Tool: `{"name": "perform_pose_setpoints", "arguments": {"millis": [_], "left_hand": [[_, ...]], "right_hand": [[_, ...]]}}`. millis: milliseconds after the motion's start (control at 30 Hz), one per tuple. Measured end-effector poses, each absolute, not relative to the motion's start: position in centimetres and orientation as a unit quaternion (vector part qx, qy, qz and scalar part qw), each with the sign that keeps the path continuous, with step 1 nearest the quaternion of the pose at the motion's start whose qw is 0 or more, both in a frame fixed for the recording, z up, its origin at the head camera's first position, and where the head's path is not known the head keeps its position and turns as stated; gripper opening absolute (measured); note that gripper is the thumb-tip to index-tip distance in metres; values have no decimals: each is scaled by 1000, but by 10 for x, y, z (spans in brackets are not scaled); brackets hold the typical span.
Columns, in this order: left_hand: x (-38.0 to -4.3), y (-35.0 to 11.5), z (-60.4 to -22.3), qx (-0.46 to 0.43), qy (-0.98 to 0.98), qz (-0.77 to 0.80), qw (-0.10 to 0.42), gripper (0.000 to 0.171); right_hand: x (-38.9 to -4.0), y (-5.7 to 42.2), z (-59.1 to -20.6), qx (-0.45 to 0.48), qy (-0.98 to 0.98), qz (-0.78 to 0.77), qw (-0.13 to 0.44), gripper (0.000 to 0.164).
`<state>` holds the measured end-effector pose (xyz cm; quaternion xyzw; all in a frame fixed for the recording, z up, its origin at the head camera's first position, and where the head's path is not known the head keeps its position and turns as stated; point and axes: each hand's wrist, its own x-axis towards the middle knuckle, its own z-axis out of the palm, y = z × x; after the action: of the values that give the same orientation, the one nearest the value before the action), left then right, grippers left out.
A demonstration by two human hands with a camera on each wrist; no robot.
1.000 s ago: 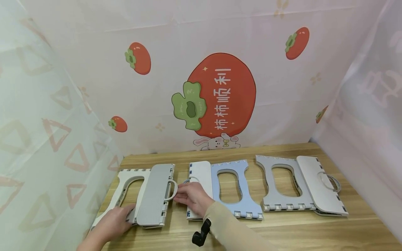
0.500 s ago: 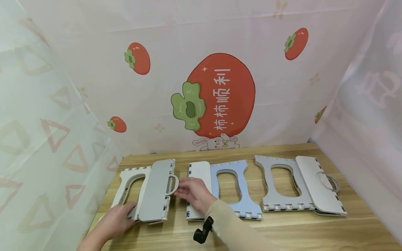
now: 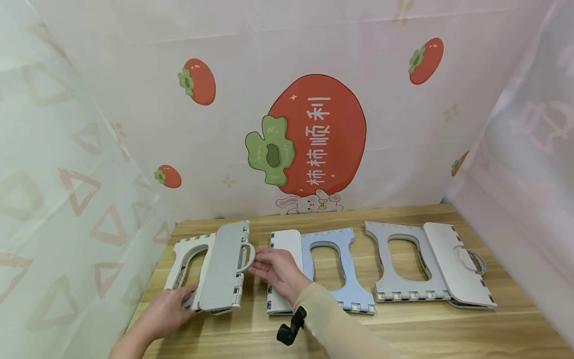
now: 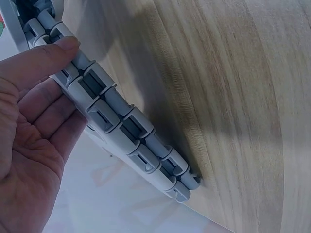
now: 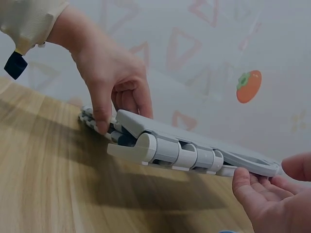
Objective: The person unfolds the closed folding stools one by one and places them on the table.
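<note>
A folded step stool (image 3: 220,269) with a ribbed grey panel and a white leg frame is at the left of the table. My left hand (image 3: 168,310) grips its near hinged edge, thumb on top of the hinges (image 4: 119,116) and fingers beneath in the left wrist view. At its right side, my right hand (image 3: 280,271) pinches the loop handle (image 3: 253,257) between thumb and fingers. In the right wrist view the stool's right edge (image 5: 184,154) is raised above the table, with a shadow under it.
Close to the right hand lies a folded blue and white step stool (image 3: 354,279), partly covered by that hand. Farther right is a folded grey and white one (image 3: 455,271). Printed cloth (image 3: 224,124) encloses the wooden table (image 3: 426,329) at the back and sides.
The grey and white stool at the left has come up off the table, its right side rising and its near end shifting away. Both hands have kept their hold and moved slightly with it.
</note>
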<state>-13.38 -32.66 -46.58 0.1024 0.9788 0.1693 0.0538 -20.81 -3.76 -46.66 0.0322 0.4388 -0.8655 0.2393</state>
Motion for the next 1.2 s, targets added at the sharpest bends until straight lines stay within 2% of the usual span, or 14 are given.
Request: {"name": "perform_pose_setpoints", "arguments": {"millis": [400,633,833,1200], "left_hand": [[-133,-324,-461,111,976,183,39,57],[-132,-322,-460,116,976,182,5,54],[-131,-321,-457,103,971,213,23,56],[-131,-313,-456,99,965,241,13,59]], "right_hand": [[-210,-36,-456,10,416,-880,229,35],[-211,-36,-450,-8,399,-888,227,36],[-212,-34,-446,-14,393,-891,225,36],[-211,-29,-435,-26,378,-898,224,36]]}}
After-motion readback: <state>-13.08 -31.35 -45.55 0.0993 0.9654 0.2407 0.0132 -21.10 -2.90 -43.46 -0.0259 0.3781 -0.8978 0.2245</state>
